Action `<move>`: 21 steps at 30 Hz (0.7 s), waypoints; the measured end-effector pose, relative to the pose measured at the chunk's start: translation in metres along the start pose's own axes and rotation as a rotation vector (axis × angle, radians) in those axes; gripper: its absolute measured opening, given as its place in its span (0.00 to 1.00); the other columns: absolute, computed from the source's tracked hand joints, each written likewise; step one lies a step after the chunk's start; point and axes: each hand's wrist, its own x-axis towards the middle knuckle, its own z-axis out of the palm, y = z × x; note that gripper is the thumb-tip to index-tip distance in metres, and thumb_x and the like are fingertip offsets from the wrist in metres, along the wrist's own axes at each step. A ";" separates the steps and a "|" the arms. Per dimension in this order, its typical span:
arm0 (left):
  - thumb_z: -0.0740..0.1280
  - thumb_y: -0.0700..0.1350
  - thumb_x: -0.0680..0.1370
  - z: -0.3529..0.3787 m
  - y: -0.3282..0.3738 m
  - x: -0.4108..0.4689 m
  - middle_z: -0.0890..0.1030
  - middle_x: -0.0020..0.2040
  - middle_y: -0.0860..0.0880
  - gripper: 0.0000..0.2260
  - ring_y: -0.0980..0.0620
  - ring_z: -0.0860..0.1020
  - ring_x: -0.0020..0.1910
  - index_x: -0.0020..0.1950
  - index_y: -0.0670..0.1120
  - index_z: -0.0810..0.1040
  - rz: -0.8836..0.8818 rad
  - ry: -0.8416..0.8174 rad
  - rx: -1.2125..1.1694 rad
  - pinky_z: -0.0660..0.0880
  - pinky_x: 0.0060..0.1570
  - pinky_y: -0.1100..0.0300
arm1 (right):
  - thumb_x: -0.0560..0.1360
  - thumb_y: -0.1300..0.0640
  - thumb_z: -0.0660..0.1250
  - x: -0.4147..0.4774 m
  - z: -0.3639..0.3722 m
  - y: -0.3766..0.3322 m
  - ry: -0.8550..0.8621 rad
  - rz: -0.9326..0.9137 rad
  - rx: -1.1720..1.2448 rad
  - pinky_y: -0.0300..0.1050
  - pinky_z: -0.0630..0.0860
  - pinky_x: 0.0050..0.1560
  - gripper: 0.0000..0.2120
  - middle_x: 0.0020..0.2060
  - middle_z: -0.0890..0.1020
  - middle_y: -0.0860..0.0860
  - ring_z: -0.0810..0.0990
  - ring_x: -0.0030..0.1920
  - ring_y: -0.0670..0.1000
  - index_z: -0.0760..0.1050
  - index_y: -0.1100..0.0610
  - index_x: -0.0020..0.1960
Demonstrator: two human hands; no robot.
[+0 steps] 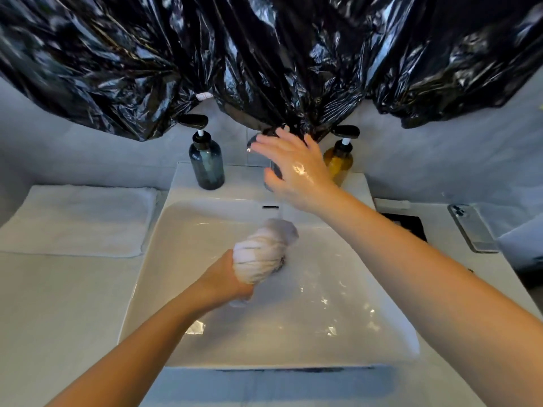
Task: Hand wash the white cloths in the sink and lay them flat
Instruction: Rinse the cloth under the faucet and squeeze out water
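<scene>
Crinkled black plastic (264, 54) drapes a grey wall (58, 148).

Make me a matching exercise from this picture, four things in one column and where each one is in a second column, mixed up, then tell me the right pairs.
Things:
1. twisted white cloth
2. folded towel
3. amber bottle
4. phone

Places:
A. on the counter, right of the sink
B. gripped in the left hand, over the sink
C. on the counter, left of the sink
D. on the sink's back ledge, partly hidden by the right hand

Pairs: 1-B, 2-C, 3-D, 4-A
</scene>
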 end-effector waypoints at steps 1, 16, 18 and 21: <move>0.64 0.37 0.55 -0.001 0.001 -0.002 0.69 0.26 0.57 0.11 0.56 0.64 0.27 0.35 0.48 0.76 0.007 0.009 0.018 0.61 0.26 0.66 | 0.81 0.54 0.62 -0.001 0.002 -0.004 -0.019 -0.018 -0.076 0.62 0.43 0.79 0.26 0.79 0.62 0.46 0.53 0.81 0.51 0.64 0.49 0.78; 0.74 0.46 0.72 0.013 0.009 -0.029 0.75 0.61 0.51 0.31 0.50 0.78 0.51 0.73 0.51 0.65 0.222 0.345 0.453 0.74 0.46 0.63 | 0.73 0.36 0.60 -0.123 0.066 -0.022 0.029 0.894 2.076 0.57 0.71 0.68 0.30 0.53 0.85 0.57 0.83 0.56 0.56 0.80 0.59 0.58; 0.74 0.47 0.73 0.017 0.005 -0.026 0.75 0.61 0.48 0.31 0.47 0.79 0.50 0.72 0.49 0.66 0.295 0.330 0.530 0.78 0.47 0.58 | 0.71 0.41 0.66 -0.122 0.071 -0.020 0.188 0.939 2.116 0.57 0.73 0.67 0.21 0.50 0.85 0.55 0.82 0.54 0.55 0.81 0.55 0.54; 0.75 0.45 0.71 0.022 0.007 -0.025 0.77 0.57 0.53 0.30 0.53 0.78 0.48 0.70 0.52 0.67 0.325 0.270 0.383 0.78 0.49 0.61 | 0.70 0.53 0.73 -0.123 0.073 -0.013 0.322 0.837 2.042 0.52 0.78 0.55 0.10 0.45 0.83 0.55 0.83 0.48 0.54 0.81 0.56 0.49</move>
